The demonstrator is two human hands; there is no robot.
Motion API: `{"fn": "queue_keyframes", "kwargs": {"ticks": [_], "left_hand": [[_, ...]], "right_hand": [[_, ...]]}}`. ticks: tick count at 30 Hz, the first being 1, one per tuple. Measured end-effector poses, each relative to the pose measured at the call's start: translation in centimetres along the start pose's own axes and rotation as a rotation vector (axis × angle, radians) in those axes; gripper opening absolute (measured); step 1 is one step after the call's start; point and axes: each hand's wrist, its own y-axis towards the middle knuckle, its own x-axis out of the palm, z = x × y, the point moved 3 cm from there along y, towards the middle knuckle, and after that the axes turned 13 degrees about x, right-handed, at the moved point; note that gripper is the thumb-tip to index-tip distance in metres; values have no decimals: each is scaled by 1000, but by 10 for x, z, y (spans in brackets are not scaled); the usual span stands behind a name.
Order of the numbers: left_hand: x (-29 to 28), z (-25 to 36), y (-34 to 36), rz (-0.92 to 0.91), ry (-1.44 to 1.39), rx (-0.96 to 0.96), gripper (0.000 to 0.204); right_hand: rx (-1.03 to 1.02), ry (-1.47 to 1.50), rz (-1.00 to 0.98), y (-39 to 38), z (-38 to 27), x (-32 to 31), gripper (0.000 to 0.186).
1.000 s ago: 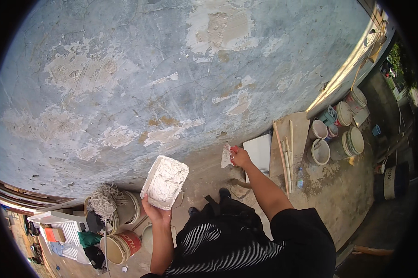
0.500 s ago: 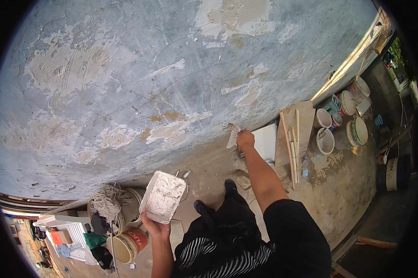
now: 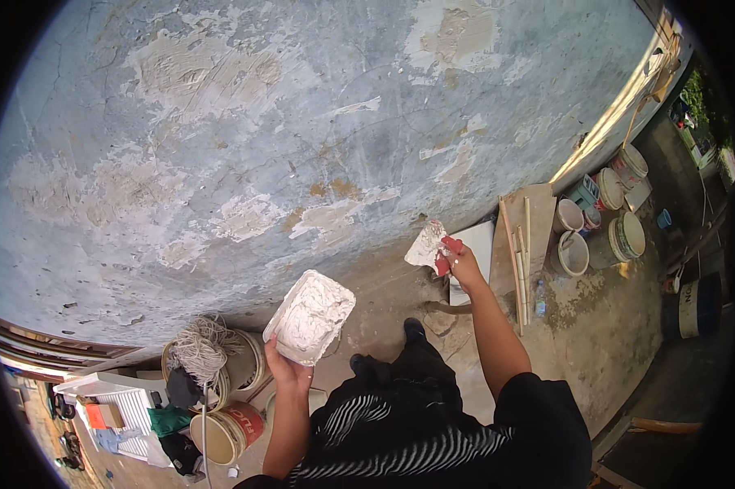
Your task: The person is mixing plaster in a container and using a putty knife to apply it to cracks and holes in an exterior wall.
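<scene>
Left hand point(image 3: 290, 372): fingers point(image 3: 272, 349) gripping white-filled tray point(image 3: 312, 318) | Right hand point(image 3: 465, 266): fingers closed round red handle point(image 3: 442, 265) of white-smeared scraper point(image 3: 425, 244) | Patchy blue wall point(image 3: 253, 151) beyond both

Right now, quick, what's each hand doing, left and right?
Left hand: holding a white tray of white paste.
Right hand: closed on a red-handled scraper, its blade coated white.
</scene>
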Motion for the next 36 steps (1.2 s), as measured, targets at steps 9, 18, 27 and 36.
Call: {"fn": "queue_keyframes", "kwargs": {"ticks": [9,18,27,36], "left_hand": [[38,7,8,-168,-20,-167,59],[20,5,9,-225,-88,-151,52],[22,7,-5,-239,2,-27,44],[15,3,0,-300,73,70,46]], "right_hand": [[-439,-96,-293,-172,-90,74,23],[-835,-885,-70,-219,-103,140,20],[-421,-507,-277,-213,-46,194,22],[-112,169,-469,-191,-6,205,28]]}}
